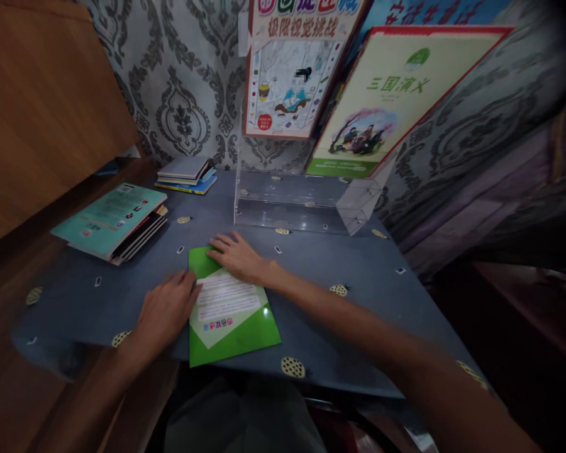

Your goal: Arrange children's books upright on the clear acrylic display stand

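A green book [243, 336] lies on the tablecloth in front of me, with a pale panel of printed text that reads upside down from here. Across its far left corner rests my right hand [238, 257], open, its fingers spread over the cover and reaching past the far edge. My left hand [167, 308] is at the book's left edge, with the thumb touching the cover's border. Its fingers are slightly blurred and loosely bent, apart from the thumb.
A clear acrylic stand [287, 214] sits at the back, below a cream book [372, 107] and a picture-puzzle book [297, 75]. Stacked books with a teal cover [117, 217] lie at left, and a smaller book stack [186, 173] lies behind. A wooden panel [47, 94] rises at far left.
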{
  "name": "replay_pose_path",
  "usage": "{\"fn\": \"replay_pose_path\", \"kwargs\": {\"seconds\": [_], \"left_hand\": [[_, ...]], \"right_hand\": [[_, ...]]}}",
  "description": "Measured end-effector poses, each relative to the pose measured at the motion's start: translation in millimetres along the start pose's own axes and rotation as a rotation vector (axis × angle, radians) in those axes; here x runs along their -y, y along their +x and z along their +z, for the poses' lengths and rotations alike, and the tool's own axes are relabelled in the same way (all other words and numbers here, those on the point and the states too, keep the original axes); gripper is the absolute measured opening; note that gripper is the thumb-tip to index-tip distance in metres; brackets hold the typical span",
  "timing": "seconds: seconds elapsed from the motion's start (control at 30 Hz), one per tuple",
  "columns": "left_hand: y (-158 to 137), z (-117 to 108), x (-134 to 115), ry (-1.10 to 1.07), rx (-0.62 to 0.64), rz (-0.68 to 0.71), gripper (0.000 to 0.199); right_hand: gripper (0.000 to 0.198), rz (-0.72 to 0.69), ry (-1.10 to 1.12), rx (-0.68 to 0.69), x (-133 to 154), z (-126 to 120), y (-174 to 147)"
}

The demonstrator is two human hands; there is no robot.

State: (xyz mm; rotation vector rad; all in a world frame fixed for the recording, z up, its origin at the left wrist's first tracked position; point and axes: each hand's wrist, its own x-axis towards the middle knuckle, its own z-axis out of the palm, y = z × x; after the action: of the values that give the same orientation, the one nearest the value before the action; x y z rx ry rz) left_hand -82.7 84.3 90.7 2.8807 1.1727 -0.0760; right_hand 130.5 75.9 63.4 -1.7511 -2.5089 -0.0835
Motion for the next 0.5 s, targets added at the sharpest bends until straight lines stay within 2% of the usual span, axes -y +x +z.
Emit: {"fn": "replay_pose_path", "kwargs": {"seconds": [0.1,0.17,0.3,0.5], "left_hand": [[24.1,25.4,18.9,-0.16,-0.314,0.085,0.02],[34.2,44.0,30.5,-0.281,-0.416,0.155,0.023],[36.6,62.3,40.5,-0.329,-0.466,0.211,0.029],[32.4,55.2,36.3,-0.25,-0.415,0.2,0.028]], "right_hand": [[0.044,0.051,0.134,-0.102,36.4,14.9,13.1],[0.045,0.078,0.193,-0.134,50.5,22.9,17.3],[0.042,0.092,0.22,-0.147,52.1,25.2,16.4],[0.034,0.157,0.248,-0.191,44.8,16.0,9.0]]}}
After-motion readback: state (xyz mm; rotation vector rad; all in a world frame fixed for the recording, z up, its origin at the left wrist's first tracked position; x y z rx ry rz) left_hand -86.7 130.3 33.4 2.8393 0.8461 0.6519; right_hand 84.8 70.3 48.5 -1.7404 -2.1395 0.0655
